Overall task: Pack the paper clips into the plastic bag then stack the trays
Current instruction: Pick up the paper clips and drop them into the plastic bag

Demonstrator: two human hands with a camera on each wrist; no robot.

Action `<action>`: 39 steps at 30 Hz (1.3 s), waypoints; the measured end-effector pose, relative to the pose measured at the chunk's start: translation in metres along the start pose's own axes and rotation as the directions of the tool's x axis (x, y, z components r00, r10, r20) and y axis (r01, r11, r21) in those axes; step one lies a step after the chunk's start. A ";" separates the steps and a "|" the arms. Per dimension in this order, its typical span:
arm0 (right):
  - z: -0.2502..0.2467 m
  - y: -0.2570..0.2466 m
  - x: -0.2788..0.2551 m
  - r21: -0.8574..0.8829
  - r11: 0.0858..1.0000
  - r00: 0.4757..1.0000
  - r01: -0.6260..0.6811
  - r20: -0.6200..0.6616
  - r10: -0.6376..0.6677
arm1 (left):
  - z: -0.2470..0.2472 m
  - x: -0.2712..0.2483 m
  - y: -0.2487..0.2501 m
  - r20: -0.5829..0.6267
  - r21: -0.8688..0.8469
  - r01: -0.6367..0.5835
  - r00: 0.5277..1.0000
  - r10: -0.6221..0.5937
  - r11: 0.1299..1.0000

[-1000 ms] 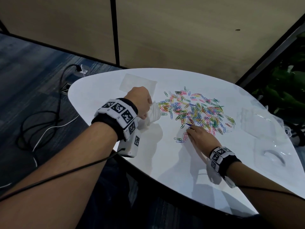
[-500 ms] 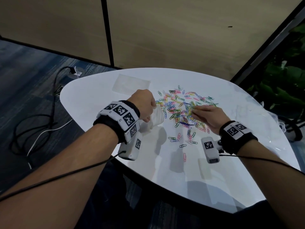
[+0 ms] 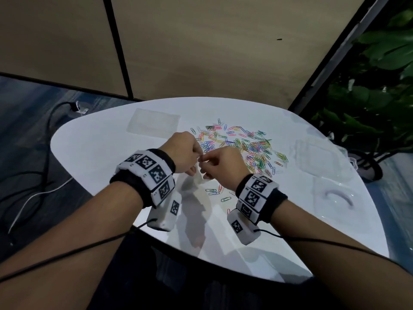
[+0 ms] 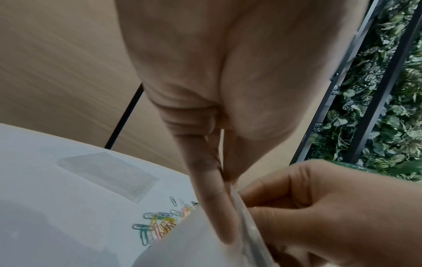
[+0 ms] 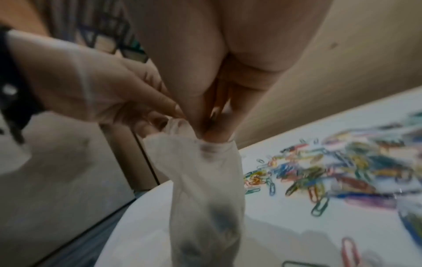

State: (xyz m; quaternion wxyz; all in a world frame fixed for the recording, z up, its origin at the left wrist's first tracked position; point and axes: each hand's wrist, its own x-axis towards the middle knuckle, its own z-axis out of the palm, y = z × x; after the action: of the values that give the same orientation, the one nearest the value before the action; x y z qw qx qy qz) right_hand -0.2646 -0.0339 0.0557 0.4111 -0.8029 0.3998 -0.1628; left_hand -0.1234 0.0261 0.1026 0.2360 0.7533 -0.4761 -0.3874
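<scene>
A loose heap of coloured paper clips (image 3: pixel 241 144) lies on the white table (image 3: pixel 100 153). In front of the heap my left hand (image 3: pixel 196 158) pinches the rim of a small clear plastic bag (image 3: pixel 197 179), which hangs down from it. Seen from the left wrist, thumb and forefinger of my left hand (image 4: pixel 228 198) clamp the bag (image 4: pixel 194 243) at its edge. My right hand (image 3: pixel 204 162) meets it there. Its bunched fingertips sit in the bag's mouth (image 5: pixel 212 131), seemingly pinching clips, which are mostly hidden. Dark shapes show low in the bag (image 5: pixel 205 207). Two clear trays (image 3: pixel 317 157) (image 3: pixel 335 198) lie at the right.
A second flat plastic bag (image 3: pixel 154 120) lies at the table's far left. A few stray clips (image 3: pixel 214 192) sit near my right wrist. Cables (image 3: pixel 44 153) run over the floor on the left. Wall panels stand behind, and plants (image 3: pixel 368 97) are at the right.
My right hand picked from the clip heap, then lifted and swung left to the bag's mouth. My left hand raised the bag a little and kept hold of it.
</scene>
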 end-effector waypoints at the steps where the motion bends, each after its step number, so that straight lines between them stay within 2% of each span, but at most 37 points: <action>1: -0.001 -0.004 -0.001 -0.106 0.992 0.998 0.069 0.019 -0.067 | 0.001 0.000 0.000 -0.003 -0.002 0.002 1.000 -0.002 1.000; 3: -0.003 -0.010 -0.004 -0.281 0.948 0.984 0.150 0.131 -0.117 | 0.000 -0.001 0.000 -0.008 -0.015 0.009 1.000 -0.009 1.000; 4: -0.006 -0.012 -0.004 -0.297 0.941 0.977 0.162 0.181 -0.111 | 0.000 -0.001 0.000 -0.011 -0.019 0.011 1.000 -0.011 1.000; 5: -0.009 -0.013 -0.004 -0.248 0.958 0.975 0.146 0.201 -0.096 | -0.001 -0.002 0.000 -0.016 -0.019 0.012 1.000 -0.012 1.000; 7: -0.022 -0.013 -0.003 0.055 0.998 0.988 0.003 0.156 -0.012 | -0.004 -0.002 -0.002 -0.044 -0.018 0.018 0.999 -0.019 1.000; 8: -0.032 -0.007 -0.003 0.187 0.980 0.992 -0.065 0.115 0.044 | -0.006 -0.002 -0.003 -0.061 -0.016 0.024 0.998 -0.025 1.000; 9: -0.043 0.004 -0.005 0.226 0.968 0.993 -0.106 0.065 0.094 | -0.009 -0.002 -0.005 -0.072 -0.012 0.029 0.997 -0.030 1.000; 10: -0.054 0.020 -0.009 0.168 0.977 0.992 -0.129 0.012 0.129 | -0.011 -0.002 -0.007 -0.078 -0.008 0.035 0.996 -0.035 0.999; 11: -0.067 0.042 -0.014 0.022 0.985 0.985 -0.170 -0.016 0.171 | -0.014 -0.001 -0.008 -0.080 -0.008 0.041 0.996 -0.041 0.999; 12: -0.080 0.065 -0.023 -0.167 0.956 0.970 -0.242 -0.007 0.244 | -0.017 -0.002 -0.010 -0.081 -0.012 0.047 0.996 -0.048 0.999; 14: -0.093 0.105 -0.046 -0.481 0.797 0.897 -0.365 0.047 0.440 | -0.021 -0.003 -0.012 -0.082 -0.022 0.059 0.995 -0.060 0.998; 15: -0.094 0.122 -0.057 -0.540 0.746 0.866 -0.390 0.063 0.497 | -0.023 -0.005 -0.012 -0.081 -0.024 0.061 0.995 -0.063 0.998; 16: -0.092 0.139 -0.067 -0.547 0.735 0.855 -0.402 0.063 0.514 | -0.024 -0.006 -0.012 -0.080 -0.024 0.061 0.995 -0.063 0.998; 19: -0.075 0.159 -0.088 -0.478 0.778 0.880 -0.409 0.021 0.475 | -0.027 -0.011 -0.015 -0.075 -0.019 0.063 0.995 -0.064 0.998; 24: -0.025 0.136 -0.088 -0.447 0.857 0.947 -0.255 0.063 0.314 | -0.032 -0.015 -0.019 -0.065 -0.038 0.074 0.995 -0.077 0.996; 26: -0.009 0.131 -0.078 -0.394 0.878 0.952 -0.273 0.019 0.305 | -0.034 -0.016 -0.020 -0.072 -0.040 0.075 0.994 -0.077 0.996; 29: 0.004 0.124 -0.059 -0.271 0.891 0.931 -0.365 -0.090 0.354 | -0.034 -0.015 -0.023 -0.078 -0.044 0.075 0.994 -0.079 0.996; 34: 0.010 0.119 -0.022 -0.090 0.852 0.828 -0.516 -0.306 0.470 | -0.035 -0.010 -0.028 -0.085 -0.054 0.078 0.993 -0.082 0.995; 36: 0.010 0.118 -0.008 -0.149 0.854 0.840 -0.498 -0.327 0.433 | -0.035 -0.008 -0.028 -0.087 -0.058 0.080 0.993 -0.085 0.995; 39: 0.008 0.116 0.010 -0.293 0.866 0.904 -0.404 -0.270 0.330 | -0.033 -0.007 -0.027 -0.083 -0.054 0.080 0.993 -0.084 0.995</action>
State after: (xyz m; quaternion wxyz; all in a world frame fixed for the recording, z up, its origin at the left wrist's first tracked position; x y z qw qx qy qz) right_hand -0.3124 -0.0775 -0.0419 0.2438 -0.7487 0.6093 -0.0933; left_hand -0.0834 0.0436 0.1049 0.2591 0.7819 -0.4243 -0.3762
